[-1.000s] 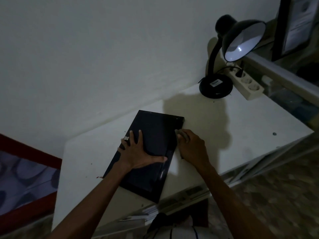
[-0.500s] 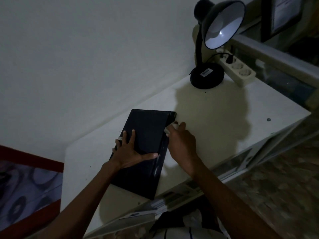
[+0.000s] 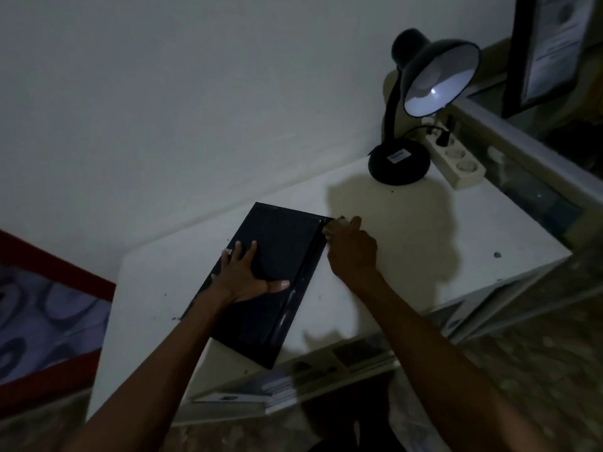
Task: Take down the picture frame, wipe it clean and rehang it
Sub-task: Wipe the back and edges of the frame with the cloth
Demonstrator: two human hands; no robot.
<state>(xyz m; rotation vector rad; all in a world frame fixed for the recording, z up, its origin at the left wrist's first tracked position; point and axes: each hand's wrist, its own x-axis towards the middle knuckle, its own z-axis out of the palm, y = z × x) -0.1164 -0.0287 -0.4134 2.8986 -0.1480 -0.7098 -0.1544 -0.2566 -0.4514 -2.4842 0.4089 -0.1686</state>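
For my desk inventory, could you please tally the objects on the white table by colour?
Black: 2, the picture frame and the desk lamp
White or cream: 1, the power strip
Total: 3

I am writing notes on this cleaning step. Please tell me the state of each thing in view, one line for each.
Picture frame: off the wall, lying flat on the table.
Left hand: pressed flat on the frame, fingers spread.
Right hand: fingers curled at the frame's far right corner, pinching something pale; too dim to identify.
Desk lamp: upright; on or off unclear.
Power strip: one plug inserted.
Table: carries all these.
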